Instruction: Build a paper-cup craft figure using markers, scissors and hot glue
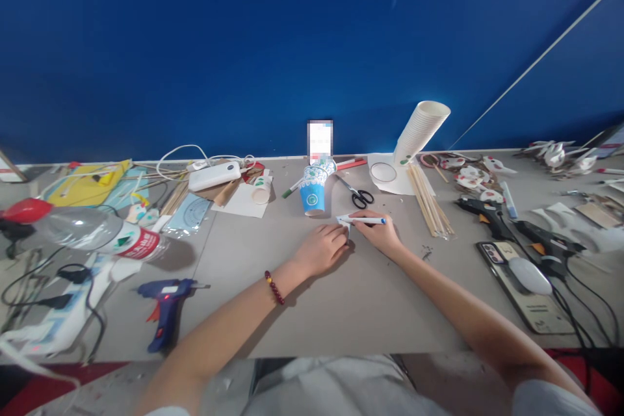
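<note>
My right hand [377, 232] is closed around a white marker with a blue end [373, 221], which lies almost level with its tip pointing left. Under that tip a small white piece [344, 223], seemingly paper, shows at the fingertips of my left hand [324, 250]. The left fingers are bent together on this piece and partly hide it. Just beyond the hands a blue-and-white paper cup [312, 198] leans away, its mouth toward the wall. Black-handled scissors [361, 199] lie to its right.
On the left are a blue glue gun [168, 305], a plastic bottle [97, 231] and a power strip [68, 312]. Behind right, a tall stack of paper cups [422, 130] leans near wooden sticks [431, 201]. A phone [517, 299] and black glue guns [550, 247] lie right.
</note>
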Motion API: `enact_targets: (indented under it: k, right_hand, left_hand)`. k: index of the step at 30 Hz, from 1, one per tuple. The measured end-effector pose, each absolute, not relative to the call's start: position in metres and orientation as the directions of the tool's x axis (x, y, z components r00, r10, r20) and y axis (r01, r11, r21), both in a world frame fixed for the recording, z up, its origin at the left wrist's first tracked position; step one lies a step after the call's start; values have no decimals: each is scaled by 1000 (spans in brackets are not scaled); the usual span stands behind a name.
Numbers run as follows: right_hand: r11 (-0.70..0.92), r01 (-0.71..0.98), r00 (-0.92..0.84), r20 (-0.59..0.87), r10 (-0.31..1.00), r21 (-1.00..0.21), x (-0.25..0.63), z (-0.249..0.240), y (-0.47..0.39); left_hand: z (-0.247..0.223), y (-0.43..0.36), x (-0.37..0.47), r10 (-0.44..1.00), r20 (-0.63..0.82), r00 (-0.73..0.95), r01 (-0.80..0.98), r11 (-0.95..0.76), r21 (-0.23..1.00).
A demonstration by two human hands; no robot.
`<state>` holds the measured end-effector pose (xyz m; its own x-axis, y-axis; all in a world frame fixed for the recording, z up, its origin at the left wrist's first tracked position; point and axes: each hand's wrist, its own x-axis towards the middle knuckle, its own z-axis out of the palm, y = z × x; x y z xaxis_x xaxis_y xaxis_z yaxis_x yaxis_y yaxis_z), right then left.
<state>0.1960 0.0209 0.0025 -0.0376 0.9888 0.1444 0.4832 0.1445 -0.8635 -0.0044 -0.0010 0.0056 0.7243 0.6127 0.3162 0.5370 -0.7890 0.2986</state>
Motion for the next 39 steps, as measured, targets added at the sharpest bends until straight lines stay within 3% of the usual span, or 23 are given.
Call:
enact_targets:
  k: [9, 25, 39]
  right_hand:
    - [138, 483, 2, 159, 987, -865, 198, -1, 21]
    - [-7, 354, 123, 39, 992, -935, 194, 11, 19]
    - [-1, 266, 192, 52, 980, -964, 198, 3, 24]
  left_hand:
    - [7, -1, -4, 623, 298, 724, 543, -780, 311]
    - [7, -1, -3, 625, 293, 724, 554, -779, 293]
    - [5, -2, -3, 593, 345, 727, 545, -805, 235]
